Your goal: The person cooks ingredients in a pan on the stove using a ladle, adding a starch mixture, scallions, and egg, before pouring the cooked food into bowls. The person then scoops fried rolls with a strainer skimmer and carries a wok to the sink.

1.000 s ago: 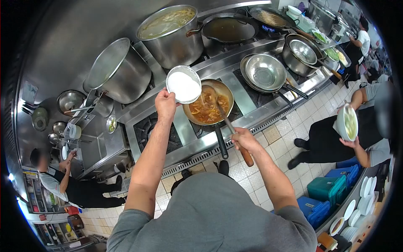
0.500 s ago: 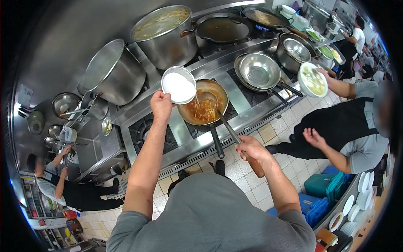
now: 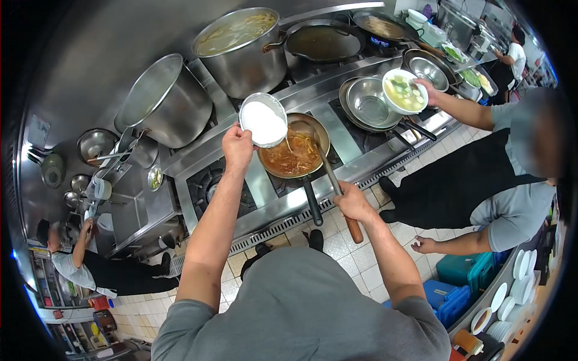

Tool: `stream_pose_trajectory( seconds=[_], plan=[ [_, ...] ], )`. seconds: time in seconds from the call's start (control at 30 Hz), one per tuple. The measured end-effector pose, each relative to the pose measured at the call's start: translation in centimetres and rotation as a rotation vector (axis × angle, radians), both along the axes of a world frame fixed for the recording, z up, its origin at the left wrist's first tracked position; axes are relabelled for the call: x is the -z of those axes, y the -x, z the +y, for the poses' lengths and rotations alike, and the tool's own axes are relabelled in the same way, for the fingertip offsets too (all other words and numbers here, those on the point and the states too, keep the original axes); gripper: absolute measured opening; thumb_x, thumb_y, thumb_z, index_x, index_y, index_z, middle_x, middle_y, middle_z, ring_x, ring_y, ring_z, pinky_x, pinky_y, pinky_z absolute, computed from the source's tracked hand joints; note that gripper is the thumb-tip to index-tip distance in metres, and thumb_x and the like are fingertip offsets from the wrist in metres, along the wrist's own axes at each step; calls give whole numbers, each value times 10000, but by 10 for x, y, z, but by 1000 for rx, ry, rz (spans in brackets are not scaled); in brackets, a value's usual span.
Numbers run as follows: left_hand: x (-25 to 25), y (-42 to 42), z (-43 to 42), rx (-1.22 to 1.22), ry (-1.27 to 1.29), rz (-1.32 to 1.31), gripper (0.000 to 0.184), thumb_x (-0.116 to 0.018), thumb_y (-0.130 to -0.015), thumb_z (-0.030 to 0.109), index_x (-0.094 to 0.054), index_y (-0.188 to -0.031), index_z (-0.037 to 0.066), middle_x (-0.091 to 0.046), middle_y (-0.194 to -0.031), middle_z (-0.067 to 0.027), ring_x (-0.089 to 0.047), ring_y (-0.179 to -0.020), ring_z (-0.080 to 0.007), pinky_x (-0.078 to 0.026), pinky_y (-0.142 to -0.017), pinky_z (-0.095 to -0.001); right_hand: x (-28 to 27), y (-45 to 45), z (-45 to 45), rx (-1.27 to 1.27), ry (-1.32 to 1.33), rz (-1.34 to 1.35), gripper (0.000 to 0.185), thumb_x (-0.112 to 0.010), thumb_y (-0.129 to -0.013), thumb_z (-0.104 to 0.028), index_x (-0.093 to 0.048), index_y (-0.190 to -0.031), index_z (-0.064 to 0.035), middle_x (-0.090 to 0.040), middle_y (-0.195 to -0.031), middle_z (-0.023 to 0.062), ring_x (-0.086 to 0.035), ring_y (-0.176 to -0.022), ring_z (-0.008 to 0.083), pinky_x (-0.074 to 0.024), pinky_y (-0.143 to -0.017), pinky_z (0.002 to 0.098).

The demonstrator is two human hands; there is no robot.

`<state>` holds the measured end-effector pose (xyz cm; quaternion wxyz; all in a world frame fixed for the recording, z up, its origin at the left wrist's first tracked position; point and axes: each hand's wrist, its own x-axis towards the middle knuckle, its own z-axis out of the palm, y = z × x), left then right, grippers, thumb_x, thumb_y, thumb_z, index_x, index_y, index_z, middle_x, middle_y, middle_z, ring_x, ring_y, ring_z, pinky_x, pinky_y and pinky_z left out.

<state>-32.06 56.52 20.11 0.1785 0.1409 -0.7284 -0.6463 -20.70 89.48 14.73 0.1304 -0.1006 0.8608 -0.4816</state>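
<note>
My left hand [image 3: 238,146] grips the rim of a metal bowl of white liquid [image 3: 264,122], tilted over the left side of a frying pan [image 3: 323,133]. A thin white stream runs from the bowl into the pan. Brown sauce with pieces of food [image 3: 295,158] fills the pan, which sits on a burner with its black handle [image 3: 312,201] toward me. My right hand [image 3: 353,201] is wrapped round the wooden-ended handle of a ladle [image 3: 331,174]. The ladle's head rests in the sauce.
Two tall stockpots [image 3: 168,102] and a wide black pan [image 3: 323,41] stand behind. Right of my pan are stacked metal bowls [image 3: 372,103]. A co-worker [image 3: 469,174] at the right holds a bowl of soup [image 3: 404,91] over the stove. Another person [image 3: 114,271] stands at far left.
The co-worker at the right has brought the soup bowl leftward over the stacked bowls. My ladle has shifted within the sauce, while the white liquid keeps pouring from the tilted bowl.
</note>
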Motion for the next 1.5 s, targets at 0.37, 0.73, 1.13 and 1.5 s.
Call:
stream_pose_trajectory(
  seconds=[0.37, 0.73, 1.13, 1.5],
  plan=[
    [2, 2, -3, 16, -18, 16, 200, -532, -918, -23, -469, -736, 31, -560, -1367, -146, -703, -977, -259, -673, -658, -399, 2, -22, -5, 127, 1312, -1250, 203, -608, -949, -122, -567, -1127, -31, -563, -795, 11, -490, -553, 96, -374, -484, 248],
    [11, 10, -12, 21, 148, 6, 216, -564, -902, -30, -467, -715, 18, -438, -1484, -263, -665, -1110, -297, -679, -649, -391, -28, -33, 0, 86, 605, -591, 262, -592, -898, -60, -623, -1145, 20, -566, -751, 31, -535, -539, 121, -470, -481, 255],
    [-17, -9, -2, 25, -58, -51, 147, -526, -939, 13, -489, -796, 17, -591, -1230, -169, -685, -1005, -273, -676, -695, -431, -43, -25, -5, 44, 33, 9, 494, -593, -820, -55, -553, -1305, 32, -688, -1027, 290, -660, -1013, 461, -508, -912, 461],
    [-2, -70, -58, -193, -1002, -91, 367, -478, -938, -11, -427, -1289, -104, -513, -1279, -201, -543, -1214, -482, -487, -1026, -683, 14, -25, -38, 188, 662, -701, 208, -552, -922, -31, -607, -1120, 2, -574, -766, 38, -527, -532, 117, -408, -478, 289]
  ],
)
